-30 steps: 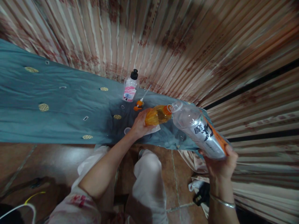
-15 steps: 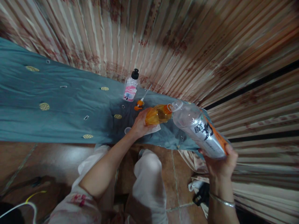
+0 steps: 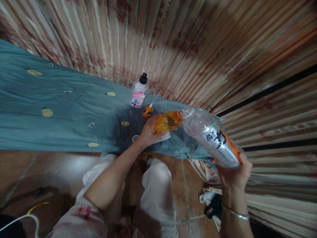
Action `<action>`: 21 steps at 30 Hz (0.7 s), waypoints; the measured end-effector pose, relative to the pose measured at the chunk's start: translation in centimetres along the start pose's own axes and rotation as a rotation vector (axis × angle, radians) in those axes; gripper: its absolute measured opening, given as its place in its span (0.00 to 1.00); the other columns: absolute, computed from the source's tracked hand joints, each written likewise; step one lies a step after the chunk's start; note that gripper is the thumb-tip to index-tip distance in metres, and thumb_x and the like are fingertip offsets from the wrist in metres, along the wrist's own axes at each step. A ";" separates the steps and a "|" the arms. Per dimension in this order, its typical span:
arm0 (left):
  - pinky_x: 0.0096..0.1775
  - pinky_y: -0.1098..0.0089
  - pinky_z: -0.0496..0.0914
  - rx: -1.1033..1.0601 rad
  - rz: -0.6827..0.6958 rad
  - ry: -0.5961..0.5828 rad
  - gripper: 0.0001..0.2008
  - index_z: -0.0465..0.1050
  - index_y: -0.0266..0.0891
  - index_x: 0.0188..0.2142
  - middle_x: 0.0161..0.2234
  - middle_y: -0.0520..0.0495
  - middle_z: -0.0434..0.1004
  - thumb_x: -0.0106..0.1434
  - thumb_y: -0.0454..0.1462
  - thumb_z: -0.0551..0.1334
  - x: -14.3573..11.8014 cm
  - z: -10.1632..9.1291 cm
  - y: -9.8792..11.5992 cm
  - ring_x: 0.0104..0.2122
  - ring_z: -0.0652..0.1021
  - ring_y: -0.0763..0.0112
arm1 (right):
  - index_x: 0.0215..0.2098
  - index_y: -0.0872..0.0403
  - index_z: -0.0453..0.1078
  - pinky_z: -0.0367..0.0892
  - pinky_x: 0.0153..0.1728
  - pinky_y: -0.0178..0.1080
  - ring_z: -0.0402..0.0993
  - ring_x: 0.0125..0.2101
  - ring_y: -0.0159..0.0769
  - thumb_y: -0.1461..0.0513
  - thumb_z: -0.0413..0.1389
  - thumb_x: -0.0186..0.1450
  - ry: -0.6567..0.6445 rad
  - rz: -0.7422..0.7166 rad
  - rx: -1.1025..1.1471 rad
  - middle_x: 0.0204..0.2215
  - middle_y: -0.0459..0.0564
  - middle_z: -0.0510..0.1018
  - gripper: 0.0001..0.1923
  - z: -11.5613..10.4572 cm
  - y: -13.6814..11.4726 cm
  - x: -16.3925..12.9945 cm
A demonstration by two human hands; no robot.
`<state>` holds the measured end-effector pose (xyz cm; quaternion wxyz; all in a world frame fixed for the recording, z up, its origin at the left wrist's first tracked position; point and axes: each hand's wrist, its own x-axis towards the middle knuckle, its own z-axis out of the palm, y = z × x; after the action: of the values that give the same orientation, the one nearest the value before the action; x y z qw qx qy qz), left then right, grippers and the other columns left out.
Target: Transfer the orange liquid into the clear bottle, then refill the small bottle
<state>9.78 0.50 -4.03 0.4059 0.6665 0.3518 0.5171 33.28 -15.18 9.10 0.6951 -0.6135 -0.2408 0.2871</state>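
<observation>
over the near edge of the table: both hands hold bottles mouth to mouth above the blue-grey cloth (image 3: 74,109).
left hand (image 3: 148,132): grip wrapped around the base of the small orange bottle (image 3: 167,121), which lies almost on its side, neck pointing right.
right hand (image 3: 234,175): grip closed around the lower end of the large clear bottle (image 3: 210,137), fingers curled behind, thumb on the orange edge of its label.
large clear bottle: tilted, open mouth aimed left and slightly up, its ring touching or just beside the neck of the small orange bottle; whether liquid passes cannot be told.
white paper (image 3: 164,137): flat on the cloth under the left hand.
pump bottle (image 3: 138,92): upright with pink label and black top, at the far edge of the table near the curtain (image 3: 173,43).
orange pump head (image 3: 148,110): lying on the cloth with its thin tube, between the pump bottle and the left hand.
small cap (image 3: 135,138): pale ring on the cloth just left of the left wrist.
below: knees in white trousers (image 3: 156,195), brown tiled floor (image 3: 49,172).
</observation>
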 end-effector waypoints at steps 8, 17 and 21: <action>0.61 0.46 0.66 -0.074 0.009 0.011 0.36 0.69 0.41 0.57 0.56 0.40 0.74 0.49 0.43 0.74 -0.1 0.2 -0.6 0.57 0.74 0.46 | 0.37 0.54 0.78 0.68 0.13 0.35 0.74 0.24 0.36 0.46 0.63 0.44 0.003 -0.001 -0.002 0.30 0.47 0.80 0.27 -0.1 0.1 0.2; 0.60 0.46 0.67 -0.087 0.031 0.028 0.36 0.70 0.45 0.57 0.56 0.41 0.75 0.49 0.46 0.74 -0.1 0.1 -1.0 0.56 0.75 0.46 | 0.37 0.54 0.79 0.68 0.13 0.35 0.75 0.24 0.36 0.46 0.63 0.45 -0.003 -0.004 0.000 0.31 0.47 0.80 0.27 0.0 0.1 0.1; 0.60 0.46 0.68 -0.081 0.028 0.026 0.36 0.69 0.45 0.57 0.56 0.42 0.75 0.49 0.44 0.74 -0.1 0.1 -0.9 0.56 0.75 0.47 | 0.38 0.54 0.79 0.68 0.13 0.34 0.75 0.24 0.36 0.46 0.63 0.44 -0.003 -0.009 0.001 0.31 0.47 0.80 0.27 0.0 0.1 0.1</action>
<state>9.84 0.76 -4.88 0.4204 0.6477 0.3264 0.5451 33.37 -15.06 9.04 0.6962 -0.6117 -0.2446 0.2850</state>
